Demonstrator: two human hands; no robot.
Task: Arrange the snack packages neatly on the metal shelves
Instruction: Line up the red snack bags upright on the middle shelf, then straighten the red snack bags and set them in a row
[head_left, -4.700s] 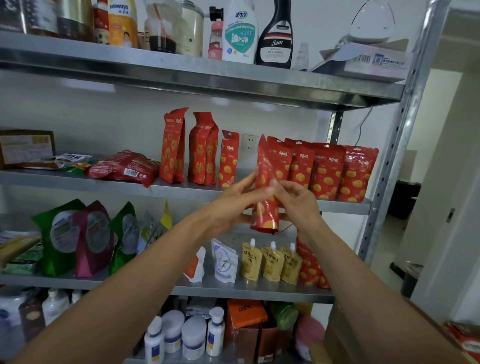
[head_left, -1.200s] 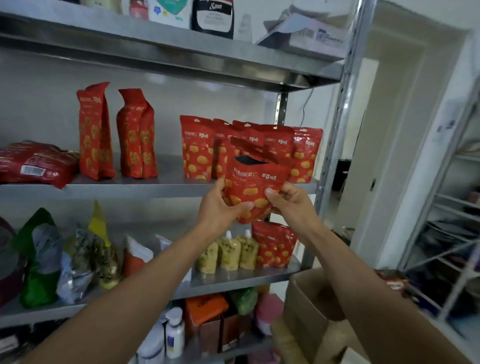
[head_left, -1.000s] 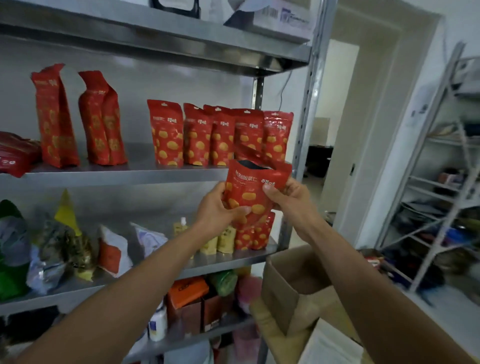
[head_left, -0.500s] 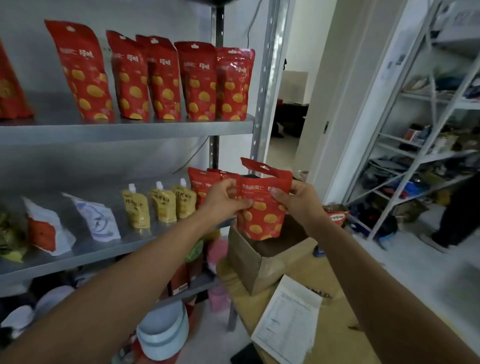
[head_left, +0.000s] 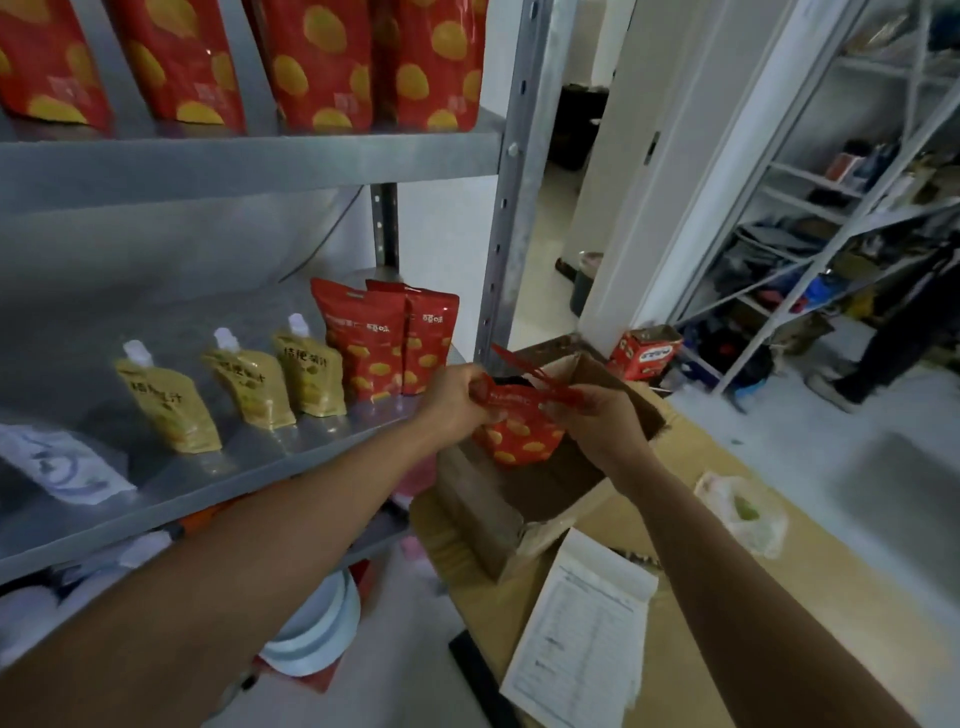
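1. The left hand (head_left: 457, 395) and the right hand (head_left: 597, 421) each pinch a top corner of one red snack pouch (head_left: 519, 431), fingers curled on its upper edge. The pouch hangs upright between them over the open cardboard box (head_left: 493, 525), off the shelves.
2. At 9 o'clock from the pouch runs the middle metal shelf (head_left: 260, 467). Its grey corner post (head_left: 511, 182) rises at 12 o'clock, between the hands and the shelf's right end.
3. On that shelf stand two red pouches (head_left: 363, 343) with yellow spots, touching each other. Left of them are three yellow spouted pouches (head_left: 249, 384) in a row. At the far 9 o'clock edge lies one white pouch (head_left: 62, 467).
4. The upper shelf (head_left: 260, 166), at 11 o'clock, carries four red spotted pouches (head_left: 317, 62), cut off by the frame's top.
5. The box sits on a brown table (head_left: 701, 649). One printed sheet (head_left: 587, 639) lies at 6 o'clock and one clear plastic bag (head_left: 743, 512) at 4 o'clock.
6. A small red carton (head_left: 644, 351) stands at 1 o'clock, and a second metal rack (head_left: 831, 208) at 2 o'clock.
7. The red and yellow pouches bear Chinese characters, too blurred to read surely. The sheet's print is too small.
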